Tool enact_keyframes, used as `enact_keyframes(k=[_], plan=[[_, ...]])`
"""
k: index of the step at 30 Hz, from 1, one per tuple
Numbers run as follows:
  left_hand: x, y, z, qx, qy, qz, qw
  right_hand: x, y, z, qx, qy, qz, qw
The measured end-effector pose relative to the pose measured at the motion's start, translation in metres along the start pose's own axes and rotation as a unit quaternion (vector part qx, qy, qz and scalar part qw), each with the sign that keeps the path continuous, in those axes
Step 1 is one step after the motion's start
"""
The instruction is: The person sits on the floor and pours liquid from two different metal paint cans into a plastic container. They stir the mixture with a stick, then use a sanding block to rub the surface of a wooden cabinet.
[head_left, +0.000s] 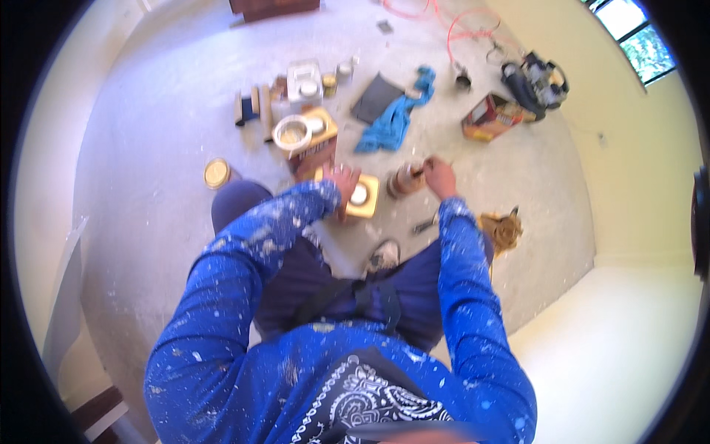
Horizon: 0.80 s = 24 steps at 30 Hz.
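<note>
Between my knees stands a rectangular can with a yellow top and white cap [360, 195]. My left hand [342, 180] grips its left edge, the fingers over the top. Just right of it is a round, brownish container [404, 182] on the floor. Over that container's right rim my right hand [440, 177] is closed in a pinch; what the fingers hold is blurred and too small to name. A second yellow-topped can [325, 127] stands farther off, with a white round tub [293, 133] on top.
A round gold-lidded tin [217, 173] stands at left. Beyond lie a blue cloth [392, 124], a dark grey sheet [376, 97] and a clear plastic container [304, 80]. At right are a cardboard box [490, 118], a black machine [534, 83], a brown crumpled bundle [504, 229] and a red hose [450, 37].
</note>
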<state>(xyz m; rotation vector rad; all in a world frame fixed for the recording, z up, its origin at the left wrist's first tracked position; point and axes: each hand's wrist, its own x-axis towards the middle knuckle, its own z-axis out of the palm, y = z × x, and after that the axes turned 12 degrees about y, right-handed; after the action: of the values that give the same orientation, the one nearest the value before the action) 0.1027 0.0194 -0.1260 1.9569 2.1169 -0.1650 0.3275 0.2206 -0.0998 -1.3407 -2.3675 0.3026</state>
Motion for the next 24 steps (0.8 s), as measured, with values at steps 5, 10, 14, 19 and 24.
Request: enact_keyframes(k=[5,10,14,19,24], plan=[[-0.014,-0.001,-0.023,-0.02,-0.021,-0.004,1.0,-0.004,-0.02,-0.016,-0.091,0.002,-0.051,0.994],[-0.022,0.007,-0.029,0.0,-0.013,0.004,1.0,-0.018,-0.022,-0.031,0.047,0.0,0.007,0.999],[-0.025,0.017,-0.021,-0.052,0.033,0.033,0.998,-0.031,-0.008,-0.035,-0.048,0.013,0.025,0.998],[-0.015,0.005,-0.018,-0.017,0.006,-0.019,1.0,-0.012,-0.003,-0.014,0.135,0.038,-0.037,0.989],[0.003,-0.001,-0.024,-0.018,-0.002,-0.015,1.0,0.017,0.001,0.0,0.047,-0.02,-0.011,0.999]])
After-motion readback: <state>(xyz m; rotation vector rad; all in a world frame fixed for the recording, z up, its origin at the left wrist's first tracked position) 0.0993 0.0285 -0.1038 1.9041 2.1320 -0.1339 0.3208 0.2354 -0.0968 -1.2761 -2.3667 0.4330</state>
